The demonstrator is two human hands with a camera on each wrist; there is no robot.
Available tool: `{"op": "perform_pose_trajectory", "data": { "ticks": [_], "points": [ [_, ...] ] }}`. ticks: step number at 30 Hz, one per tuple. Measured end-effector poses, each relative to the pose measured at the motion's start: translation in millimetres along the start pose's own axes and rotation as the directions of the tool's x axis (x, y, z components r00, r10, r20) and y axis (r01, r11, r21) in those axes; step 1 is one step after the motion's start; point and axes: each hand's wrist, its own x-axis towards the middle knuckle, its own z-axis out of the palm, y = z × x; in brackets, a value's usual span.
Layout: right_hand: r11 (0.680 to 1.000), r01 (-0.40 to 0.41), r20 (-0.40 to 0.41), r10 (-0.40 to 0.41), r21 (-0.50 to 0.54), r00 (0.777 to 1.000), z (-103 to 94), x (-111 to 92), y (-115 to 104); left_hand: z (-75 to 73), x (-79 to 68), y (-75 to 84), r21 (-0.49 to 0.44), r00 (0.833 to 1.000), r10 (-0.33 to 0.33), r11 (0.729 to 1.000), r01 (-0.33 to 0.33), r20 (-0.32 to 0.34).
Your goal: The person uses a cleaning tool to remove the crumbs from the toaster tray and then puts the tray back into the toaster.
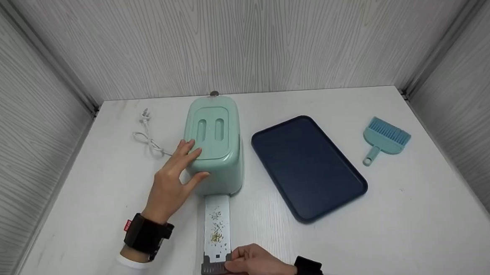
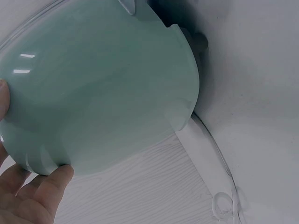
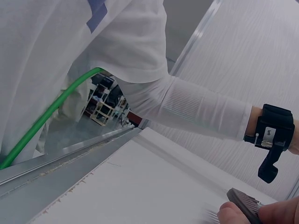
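Note:
A mint green toaster (image 1: pixel 224 178) stands left of the middle of the table, its two slots facing up. My left hand (image 1: pixel 169 187) rests on its near left corner, fingers spread on the top edge and thumb toward the front face. In the left wrist view, the fingertips (image 2: pixel 60 179) touch the smooth green side. A white crumb tray (image 1: pixel 221 202) sticks out of the toaster's lower front, with loose crumbs (image 1: pixel 216 235) scattered on it. At its near end, my right hand (image 1: pixel 260 266) pinches the dark grey handle (image 1: pixel 212 268), also seen low in the right wrist view.
A dark blue tray (image 1: pixel 309 167) lies at an angle to the toaster's right. Farther right is a small teal brush (image 1: pixel 381 141). The white power cord (image 1: pixel 146 136) and plug lie left of the toaster. Panels wall in the back and sides.

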Motion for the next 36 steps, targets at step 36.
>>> {"op": "perform_pose_trajectory", "data": {
  "ticks": [36],
  "points": [
    [0.998, 0.058, -0.033, -0.058, -0.003, 0.998, -27.0, -26.6, -3.2, 0.3, 0.5, 0.4, 0.016, 1.000, 0.006, 1.000, -0.006, -0.008]
  ]
}}
